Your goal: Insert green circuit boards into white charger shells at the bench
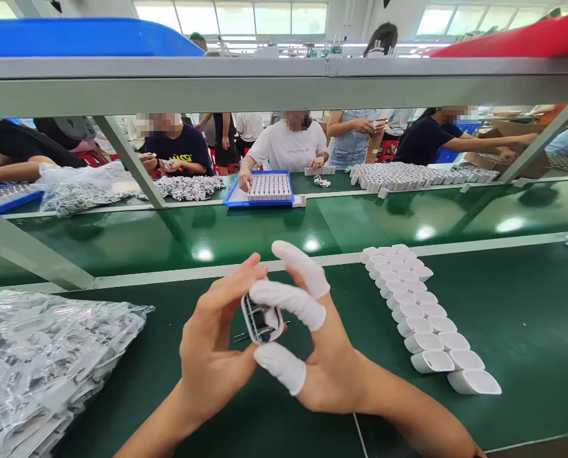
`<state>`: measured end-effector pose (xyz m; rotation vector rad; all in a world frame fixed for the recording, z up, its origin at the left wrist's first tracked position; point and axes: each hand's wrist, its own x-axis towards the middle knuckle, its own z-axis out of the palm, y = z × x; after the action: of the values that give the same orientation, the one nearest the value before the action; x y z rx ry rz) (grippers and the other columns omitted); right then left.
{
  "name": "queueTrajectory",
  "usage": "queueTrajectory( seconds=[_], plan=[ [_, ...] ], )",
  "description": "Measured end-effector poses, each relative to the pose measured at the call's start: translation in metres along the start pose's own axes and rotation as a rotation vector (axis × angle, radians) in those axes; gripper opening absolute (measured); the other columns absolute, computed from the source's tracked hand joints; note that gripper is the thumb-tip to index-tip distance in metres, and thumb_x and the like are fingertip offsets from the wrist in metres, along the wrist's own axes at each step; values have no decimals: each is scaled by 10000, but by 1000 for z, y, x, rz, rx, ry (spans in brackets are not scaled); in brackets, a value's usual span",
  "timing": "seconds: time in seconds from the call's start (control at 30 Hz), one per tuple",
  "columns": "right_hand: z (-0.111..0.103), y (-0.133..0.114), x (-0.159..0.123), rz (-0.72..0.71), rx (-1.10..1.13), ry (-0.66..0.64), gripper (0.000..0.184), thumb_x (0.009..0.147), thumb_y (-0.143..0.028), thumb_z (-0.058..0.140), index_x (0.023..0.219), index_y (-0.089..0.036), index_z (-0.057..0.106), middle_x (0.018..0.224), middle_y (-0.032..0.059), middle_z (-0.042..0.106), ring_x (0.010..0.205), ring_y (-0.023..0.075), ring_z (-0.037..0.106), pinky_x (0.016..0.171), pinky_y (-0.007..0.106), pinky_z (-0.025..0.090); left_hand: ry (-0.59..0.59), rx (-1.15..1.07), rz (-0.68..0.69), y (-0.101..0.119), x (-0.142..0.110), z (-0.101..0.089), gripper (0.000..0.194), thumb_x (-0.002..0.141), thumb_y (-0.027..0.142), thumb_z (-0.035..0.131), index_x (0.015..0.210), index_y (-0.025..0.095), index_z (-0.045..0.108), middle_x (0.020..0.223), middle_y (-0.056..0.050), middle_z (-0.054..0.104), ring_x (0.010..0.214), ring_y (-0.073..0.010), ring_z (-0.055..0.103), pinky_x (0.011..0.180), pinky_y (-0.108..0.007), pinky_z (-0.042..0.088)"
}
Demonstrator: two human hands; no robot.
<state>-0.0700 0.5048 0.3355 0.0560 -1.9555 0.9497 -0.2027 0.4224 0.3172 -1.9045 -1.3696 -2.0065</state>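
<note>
Overhead, a long grey metal shelf carries a blue plastic bin on the left and a red plastic bin on the right. Beneath it, a glossy green strip reflects the lights, and beyond it people sit or stand at work in a bright room with windows. One person in a white T-shirt reaches into a blue tray of small white pieces.

On the nearer dark green work surface, a clear plastic bag of flat white parts fills the left side, while white rounded cups stand packed in a slanting block at the right.

Between these, above the surface, both hands hold a small white plastic housing with circuit boards and a black component inside. The left hand curls around its left side, fingers above and thumb below. The right hand, with white covers on three digits, closes from the right: the covered index finger lies over the upper edge, the covered thumb at the lower edge, and another covered finger is raised clear.
</note>
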Motion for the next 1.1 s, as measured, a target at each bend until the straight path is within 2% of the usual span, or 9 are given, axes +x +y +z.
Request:
queueTrajectory(
  seconds=[0.03, 0.13, 0.27, 0.4, 0.5, 0.6, 0.8, 0.93, 1.1],
  plan=[
    [0, 0, 1, 114, 119, -11, 565, 847, -222, 683, 1350, -274, 432, 1514, 84, 335, 1383, 245, 366, 1138, 429, 366, 16, 31, -5, -3, 0, 0, 674, 706, 17, 750, 1300, 250, 533, 1277, -55, 629, 1339, -294, 486, 1054, -453, 532],
    [0, 3, 6, 440, 493, -51, 574, 846, -218, 673, 1359, -276, 421, 1344, 61, 532, 1218, 182, 539, 1020, 344, 479, 35, 204, 103, -9, 4, 0, 646, 713, 22, 748, 1284, 235, 536, 1225, -70, 654, 1377, -321, 430, 1089, -561, 457],
    [3, 11, 12, 653, 772, -99, 449, 777, -232, 745, 1191, -228, 571, 1177, 39, 636, 1093, 175, 608, 927, 294, 517, -36, 382, 373, -12, 11, -2, 617, 731, -12, 713, 1290, 161, 518, 1191, -113, 670, 1284, -269, 537, 1036, -461, 517],
    [5, 16, 13, 637, 710, -34, 507, 741, -264, 792, 1210, -231, 601, 1148, 38, 649, 1050, 181, 613, 922, 311, 526, -57, 401, 409, -11, 15, -6, 636, 740, -10, 707, 1317, 134, 481, 1199, -137, 663, 1214, -238, 594, 980, -389, 561],
    [-1, 14, 14, 547, 587, -106, 491, 773, -242, 765, 1242, -246, 618, 1147, 29, 668, 1051, 184, 631, 974, 348, 517, -62, 392, 376, -12, 16, -9, 664, 772, 61, 718, 1356, 201, 433, 1219, -123, 659, 1197, -231, 606, 960, -412, 576],
    [-11, 11, 16, 484, 460, -135, 378, 823, -218, 708, 1198, -254, 668, 1142, 19, 690, 1068, 188, 645, 1015, 361, 497, -69, 424, 381, -14, 16, -10, 685, 756, 30, 713, 1347, 214, 420, 1241, -119, 646, 1209, -231, 597, 962, -425, 572],
    [-17, 13, 18, 506, 291, -74, 201, 860, -206, 660, 1042, -231, 742, 966, 4, 736, 875, 167, 685, 867, 307, 552, -135, 600, 470, -19, 12, -8, 595, 712, -57, 675, 1247, 104, 470, 1184, -185, 657, 1218, -290, 586, 982, -456, 550],
    [-21, 16, 21, 501, 324, -149, 128, 895, -237, 627, 943, -215, 744, 859, -21, 711, 802, 140, 651, 761, 245, 522, -144, 638, 470, -20, 11, -8, 584, 718, -42, 690, 1243, 119, 491, 1172, -165, 673, 1200, -283, 599, 958, -435, 568],
    [-24, 28, 23, 515, 106, -265, 198, 890, -133, 514, 787, -172, 677, 772, -15, 652, 759, 147, 603, 684, 248, 465, -209, 766, 502, -23, 8, -5, 512, 741, -33, 688, 1202, 111, 517, 1126, -170, 687, 1166, -281, 622, 941, -414, 578]
  ],
)
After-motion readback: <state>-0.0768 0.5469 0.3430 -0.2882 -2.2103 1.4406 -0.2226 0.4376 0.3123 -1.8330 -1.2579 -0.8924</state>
